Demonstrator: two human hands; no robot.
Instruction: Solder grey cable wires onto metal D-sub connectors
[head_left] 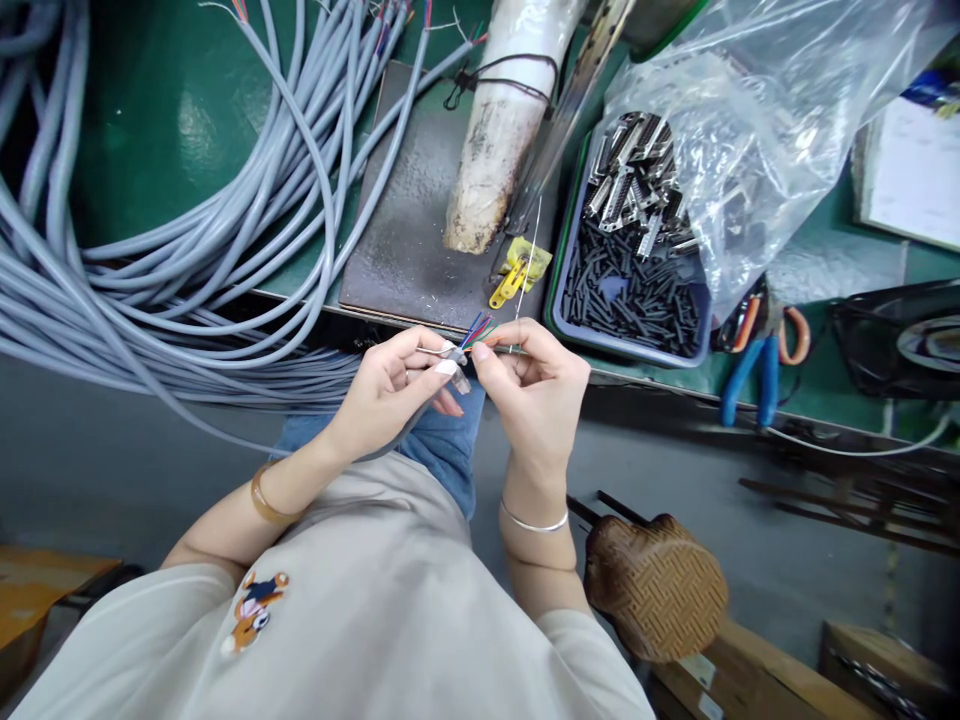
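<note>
Between thumb and fingers, my left hand (405, 385) pinches the end of a grey cable, whose sheath runs back under my wrist. Several thin coloured wires (476, 332) fan out from that end, blue, red, green and others. The fingers of my right hand (529, 375) are closed on some of these wires, close beside my left fingertips. Both hands are at the table's front edge, just over my lap. A yellow tool (510, 283) on a yellow pad lies a little beyond them, with a thin strand of solder-like wire (532, 250) hanging in front of it.
A large bundle of grey cables (247, 230) covers the left side. At right stands a blue tray (630, 345) with black tubes and metal connectors, partly under a plastic bag (772, 130). Pliers (765, 350) lie beside it. A wrapped white column (499, 140) overhangs a dark board (405, 220).
</note>
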